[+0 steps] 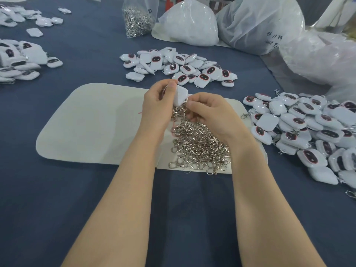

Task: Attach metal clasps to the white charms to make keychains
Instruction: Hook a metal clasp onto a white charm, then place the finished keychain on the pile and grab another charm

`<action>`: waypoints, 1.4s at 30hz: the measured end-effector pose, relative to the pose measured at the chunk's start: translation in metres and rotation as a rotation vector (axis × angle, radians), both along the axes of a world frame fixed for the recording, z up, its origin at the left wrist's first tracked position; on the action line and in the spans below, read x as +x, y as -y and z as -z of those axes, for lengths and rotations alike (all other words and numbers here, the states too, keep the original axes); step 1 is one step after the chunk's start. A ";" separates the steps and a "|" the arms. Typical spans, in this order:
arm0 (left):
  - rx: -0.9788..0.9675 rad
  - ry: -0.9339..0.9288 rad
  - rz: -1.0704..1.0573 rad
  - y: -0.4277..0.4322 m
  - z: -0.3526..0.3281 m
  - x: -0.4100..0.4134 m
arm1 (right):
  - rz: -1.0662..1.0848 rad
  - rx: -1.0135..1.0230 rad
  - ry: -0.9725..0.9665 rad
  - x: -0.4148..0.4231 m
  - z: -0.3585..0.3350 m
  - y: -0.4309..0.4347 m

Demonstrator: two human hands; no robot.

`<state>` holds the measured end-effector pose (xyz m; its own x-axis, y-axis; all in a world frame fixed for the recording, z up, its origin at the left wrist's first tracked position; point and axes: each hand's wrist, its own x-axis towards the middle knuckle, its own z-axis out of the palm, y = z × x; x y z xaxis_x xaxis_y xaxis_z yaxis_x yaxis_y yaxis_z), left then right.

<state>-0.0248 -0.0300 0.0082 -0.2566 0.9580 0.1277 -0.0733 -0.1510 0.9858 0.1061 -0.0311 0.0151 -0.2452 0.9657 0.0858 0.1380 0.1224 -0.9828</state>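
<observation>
Head: left fingers, right fingers pinch charm.

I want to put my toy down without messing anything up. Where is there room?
The left half of the cream mat, left of the left hand, is bare; so is the blue cloth on its near side. The right is crowded: metal clasps, then a charm pile.

The surface is plain dark blue, and the mat on it is off-white. The charms are glossy white with dark oval patches rimmed in red; the clasps are shiny silver, the plastic bags milky white.
</observation>
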 end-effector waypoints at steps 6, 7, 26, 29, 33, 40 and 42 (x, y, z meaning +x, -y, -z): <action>-0.022 0.008 0.007 -0.001 0.001 -0.001 | 0.001 0.004 -0.028 -0.003 0.002 -0.001; -0.022 0.013 0.006 -0.001 0.001 -0.001 | 0.011 -0.002 -0.033 -0.004 0.002 -0.001; 0.022 0.018 -0.056 -0.001 0.000 -0.003 | 0.347 -0.066 0.045 -0.006 0.005 -0.006; -0.004 -0.016 -0.043 -0.001 0.002 -0.002 | 0.265 0.000 0.087 -0.008 0.004 -0.003; -0.004 -0.058 0.011 0.003 0.000 0.005 | 0.187 0.062 0.245 -0.007 0.000 0.003; -0.081 0.017 -0.043 0.001 0.003 0.008 | 0.627 -0.125 -0.631 0.006 -0.009 -0.002; -0.105 0.053 -0.084 0.000 0.005 0.007 | 0.715 -0.065 -1.053 0.019 -0.012 -0.003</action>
<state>-0.0179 -0.0297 0.0034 -0.3399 0.9404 0.0121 -0.1171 -0.0551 0.9916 0.1252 -0.0285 0.0273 0.4870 0.8636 -0.1308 -0.6940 0.2917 -0.6582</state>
